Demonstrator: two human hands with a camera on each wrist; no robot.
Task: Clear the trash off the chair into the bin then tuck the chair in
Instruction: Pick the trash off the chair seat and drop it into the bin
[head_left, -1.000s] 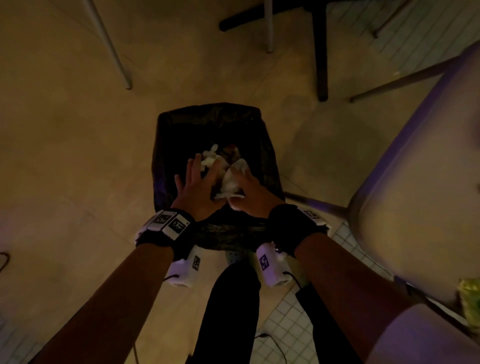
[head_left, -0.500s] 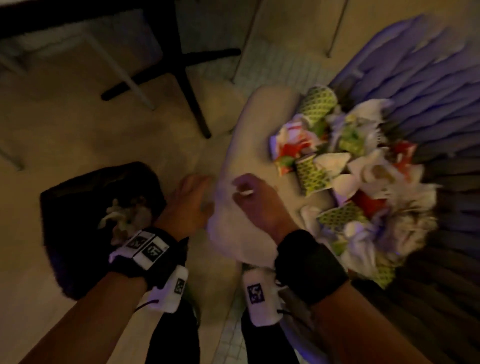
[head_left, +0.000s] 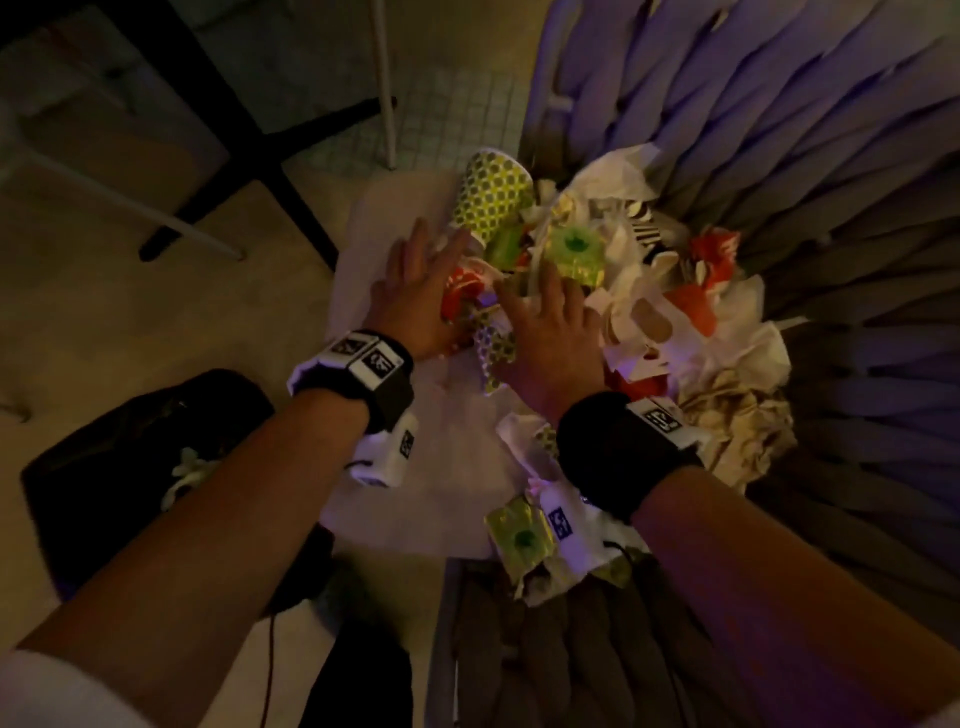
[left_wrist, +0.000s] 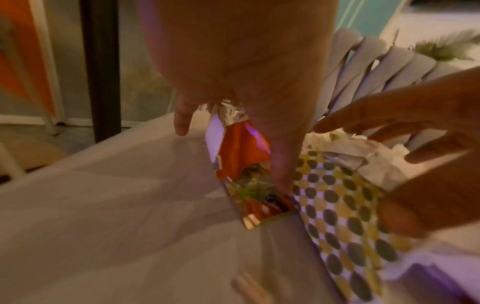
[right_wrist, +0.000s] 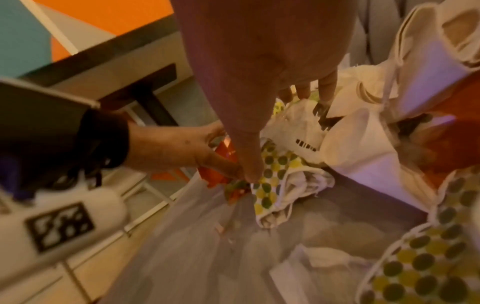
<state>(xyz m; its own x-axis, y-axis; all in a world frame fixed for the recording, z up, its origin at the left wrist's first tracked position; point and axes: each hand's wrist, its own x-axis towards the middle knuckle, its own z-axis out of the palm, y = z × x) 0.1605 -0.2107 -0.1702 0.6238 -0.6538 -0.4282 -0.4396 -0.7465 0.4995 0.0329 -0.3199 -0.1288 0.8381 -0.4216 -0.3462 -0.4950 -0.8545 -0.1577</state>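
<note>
Both hands, left hand (head_left: 415, 296) and right hand (head_left: 550, 332), spread flat on trash (head_left: 649, 312) near the chair (head_left: 395, 499) seat's front edge.

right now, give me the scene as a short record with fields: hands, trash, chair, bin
left hand: fingers spread, on a red wrapper at the pile's near edge
right hand: fingers spread, on a dotted paper cup
trash: cups, wrappers and napkins heaped on the seat
chair: seat partly bare nearest the person
bin: black-lined, on the floor left of the chair
</note>
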